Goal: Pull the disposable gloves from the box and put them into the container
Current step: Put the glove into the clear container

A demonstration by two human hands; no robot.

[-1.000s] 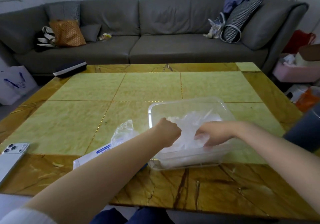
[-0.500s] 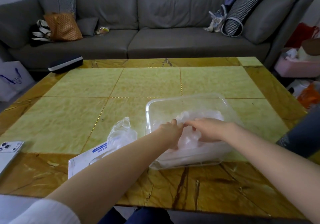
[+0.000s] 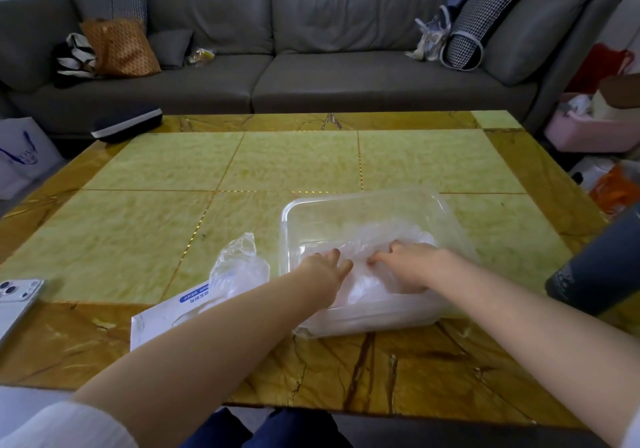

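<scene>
A clear plastic container [image 3: 363, 205] sits on the table in front of me, holding a crumpled heap of thin transparent gloves [image 3: 374, 239]. Both my hands are inside it. My left hand [image 3: 323, 269] lies on the gloves with its fingers stretched out. My right hand [image 3: 410, 264] presses down on the heap beside it, fingers spread; their tips sink into the plastic. Left of the container lies the flat white glove box [image 3: 166, 316], partly hidden by my left forearm, with a clear glove [image 3: 239, 264] sticking up out of its opening.
A phone [image 3: 17, 302] lies at the table's left edge. A dark cylinder [image 3: 599, 264] stands at the right edge. A dark case [image 3: 126, 125] rests at the far left corner. A grey sofa [image 3: 311, 49] with bags and cushions lies beyond the table.
My left hand has gone from a fist to stretched fingers on the gloves. My right hand has shifted from the heap's right side onto its middle. The heap looks flatter.
</scene>
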